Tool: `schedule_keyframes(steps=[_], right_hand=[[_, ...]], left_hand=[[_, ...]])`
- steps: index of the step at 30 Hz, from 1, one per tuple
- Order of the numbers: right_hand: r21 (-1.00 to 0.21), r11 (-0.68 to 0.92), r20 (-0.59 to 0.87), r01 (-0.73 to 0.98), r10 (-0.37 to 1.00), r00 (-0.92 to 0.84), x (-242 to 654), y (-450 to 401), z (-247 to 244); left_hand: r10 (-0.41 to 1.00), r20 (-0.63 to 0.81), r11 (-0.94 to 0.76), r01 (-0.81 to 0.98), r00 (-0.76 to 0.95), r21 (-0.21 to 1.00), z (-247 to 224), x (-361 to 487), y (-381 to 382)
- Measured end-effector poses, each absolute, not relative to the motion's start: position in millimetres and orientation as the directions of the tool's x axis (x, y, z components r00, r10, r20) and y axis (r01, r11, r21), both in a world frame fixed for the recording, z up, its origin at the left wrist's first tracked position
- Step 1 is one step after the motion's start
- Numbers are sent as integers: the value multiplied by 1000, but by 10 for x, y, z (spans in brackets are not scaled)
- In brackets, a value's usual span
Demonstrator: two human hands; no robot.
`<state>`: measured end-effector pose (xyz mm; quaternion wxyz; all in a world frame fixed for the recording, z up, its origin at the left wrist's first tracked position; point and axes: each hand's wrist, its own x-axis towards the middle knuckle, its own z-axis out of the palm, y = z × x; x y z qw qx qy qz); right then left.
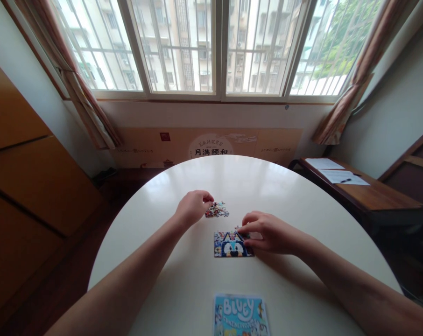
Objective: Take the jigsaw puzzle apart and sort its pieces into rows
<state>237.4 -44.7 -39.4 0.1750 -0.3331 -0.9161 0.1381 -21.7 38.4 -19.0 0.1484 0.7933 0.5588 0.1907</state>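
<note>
A partly assembled jigsaw puzzle [229, 247] with a blue cartoon dog's face lies flat on the white round table [183, 280]. My right hand [264, 231] rests at its upper right, thumb and fingers apart, covering that corner. One fingertip touches or nearly touches a small jigsaw piece [237, 228] at the top edge. Beyond the puzzle is a small heap of loose jigsaw pieces [218, 210]. At the heap's left side my left hand [195, 205] has its fingers curled together; whatever they pinch is hidden or too small to name.
A blue "Bluey" picture sheet or booklet [241, 315] lies near me, cut off by the lower frame edge. To the right stands a wooden side table [383, 191] with papers [342, 176] and pens. Behind the round table are a printed panel [144, 144] and barred windows.
</note>
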Motion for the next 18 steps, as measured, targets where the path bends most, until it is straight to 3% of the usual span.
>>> schedule_keyframes(steps=[5,9,13,18], right_hand=[[-360,728,223,584,675,-704,2317,-475,-392],[-347,728,217,591,675,-705,2317,-480,-390],[-340,712,264,615,700,-664,2367,-460,-385],[-340,688,287,642,726,-625,2401,-447,-387]], left_hand=[[916,277,-371,875,290,310,-176,-211,344],[872,325,-461,839,367,288,-131,-140,250],[786,222,-618,730,577,291,-140,-9,84],[738,106,-666,693,667,275,-199,102,-58]])
